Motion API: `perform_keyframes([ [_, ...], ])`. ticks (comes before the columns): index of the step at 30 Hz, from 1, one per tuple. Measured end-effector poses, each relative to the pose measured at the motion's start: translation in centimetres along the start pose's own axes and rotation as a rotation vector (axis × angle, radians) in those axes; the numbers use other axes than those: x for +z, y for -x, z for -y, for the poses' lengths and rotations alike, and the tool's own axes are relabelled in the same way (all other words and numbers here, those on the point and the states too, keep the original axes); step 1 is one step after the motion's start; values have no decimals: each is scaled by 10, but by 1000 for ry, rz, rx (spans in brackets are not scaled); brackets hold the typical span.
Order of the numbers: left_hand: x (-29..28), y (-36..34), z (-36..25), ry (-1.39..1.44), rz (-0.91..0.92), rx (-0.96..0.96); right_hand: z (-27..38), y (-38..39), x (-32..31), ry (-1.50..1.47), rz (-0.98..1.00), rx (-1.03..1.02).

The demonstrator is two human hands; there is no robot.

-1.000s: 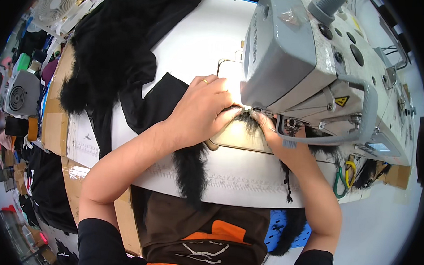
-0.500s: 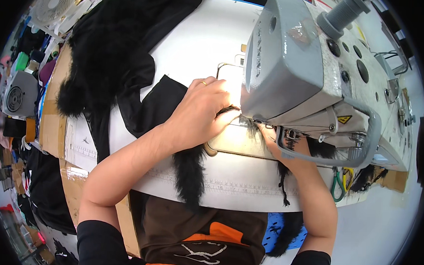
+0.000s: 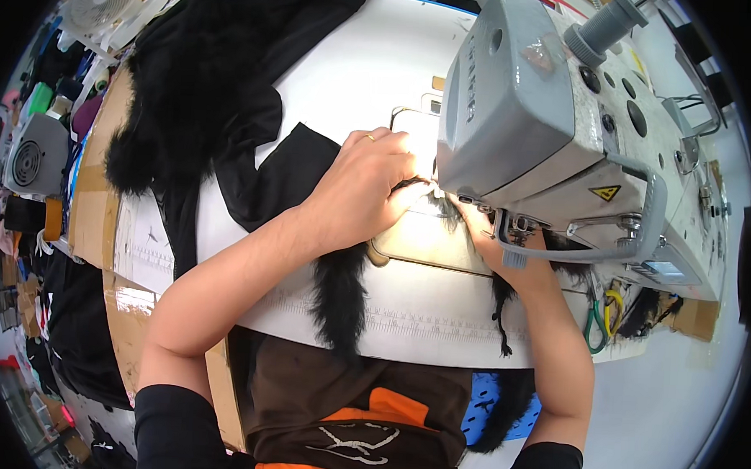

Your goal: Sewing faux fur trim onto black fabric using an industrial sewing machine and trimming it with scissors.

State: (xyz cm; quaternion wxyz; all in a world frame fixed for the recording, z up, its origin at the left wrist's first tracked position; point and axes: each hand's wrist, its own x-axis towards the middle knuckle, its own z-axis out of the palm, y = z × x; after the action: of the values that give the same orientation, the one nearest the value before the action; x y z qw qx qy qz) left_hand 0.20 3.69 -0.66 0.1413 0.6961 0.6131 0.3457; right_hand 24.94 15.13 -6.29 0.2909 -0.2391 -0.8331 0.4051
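Note:
A grey and white sewing machine [image 3: 515, 106] stands over the white table, its lamp lighting the needle area. My left hand [image 3: 367, 188], with a ring on one finger, pinches the edge of black fabric [image 3: 290, 176] just left of the needle area. Black fur trim [image 3: 339, 304] hangs from under that hand over the table's front edge. My right hand [image 3: 489, 235] reaches under the machine head from the right, with fingertips on dark fur beside the needle area. Part of it is hidden behind the machine's grey guard bar, so its grip shows only in part.
A large black fur-trimmed garment [image 3: 189, 84] covers the table's left side. Green-handled scissors [image 3: 595, 326] and a yellow-handled tool [image 3: 613, 312] lie at the right. A ruler strip [image 3: 405, 324] runs along the front edge. A blue perforated piece [image 3: 481, 407] shows below the table.
The whole view has shifted slightly, with the machine appearing a little to the right. Both hands stay at the needle area, and their hold looks much the same.

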Motion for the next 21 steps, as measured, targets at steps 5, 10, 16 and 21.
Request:
perform_keyframes([
  [5, 0, 3, 0, 11, -30, 2, 5, -10, -14, 700, 270, -162],
  [10, 1, 5, 1, 4, -59, 17, 5, -9, -16, 1064, 274, -385],
  [16, 2, 4, 1, -28, -64, 16, -7, -4, -13, 425, 248, -39],
  [21, 9, 3, 6, -61, -141, 80, 4, -2, -10, 1430, 152, -398],
])
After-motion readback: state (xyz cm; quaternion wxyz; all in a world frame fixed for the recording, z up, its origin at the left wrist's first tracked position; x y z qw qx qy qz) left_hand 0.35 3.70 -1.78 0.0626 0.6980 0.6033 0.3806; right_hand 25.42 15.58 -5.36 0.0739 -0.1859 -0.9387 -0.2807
